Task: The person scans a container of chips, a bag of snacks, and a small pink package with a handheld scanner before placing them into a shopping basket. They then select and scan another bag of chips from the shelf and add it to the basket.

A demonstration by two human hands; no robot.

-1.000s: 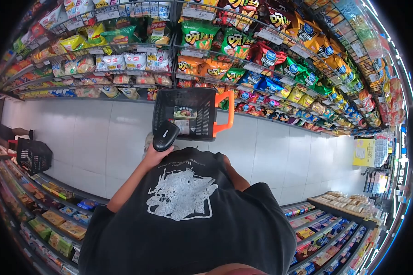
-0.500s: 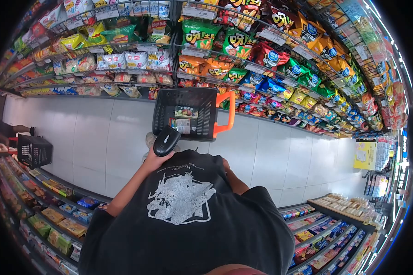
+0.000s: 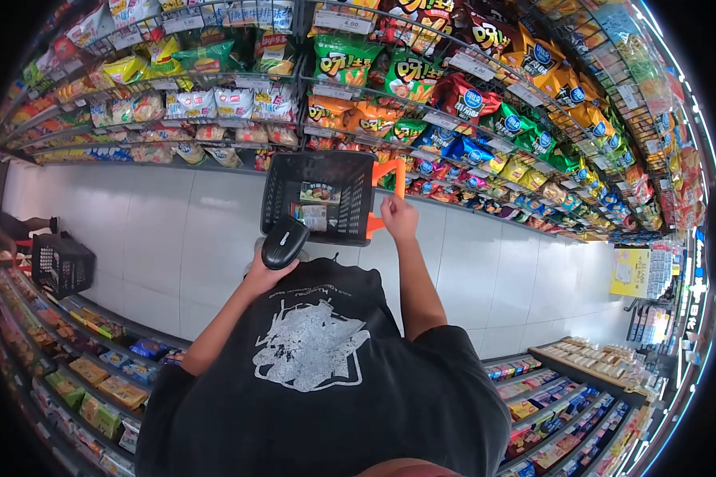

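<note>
My left hand (image 3: 269,273) is closed round a black handheld device (image 3: 285,243) just in front of my shirt. Beyond it on the floor stands a black basket (image 3: 277,191) with an orange handle (image 3: 402,176) folded out to its right. Inside the basket lie a dark picture-printed package (image 3: 320,193) and a pale package (image 3: 314,216). My right hand (image 3: 398,217) is over the near part of the orange handle, its fingers curled; whether they grip the handle is too small to tell.
Shelves of snack bags (image 3: 344,60) rise ahead. Behind me are shelves of boxed goods (image 3: 123,391) at left and more packages (image 3: 553,413) at right. A second black basket (image 3: 62,264) stands at far left near a person's leg (image 3: 32,225).
My right hand has moved from beside my shirt forward and up to the orange handle. The basket sits slightly farther left in view. The device in my left hand has shifted slightly.
</note>
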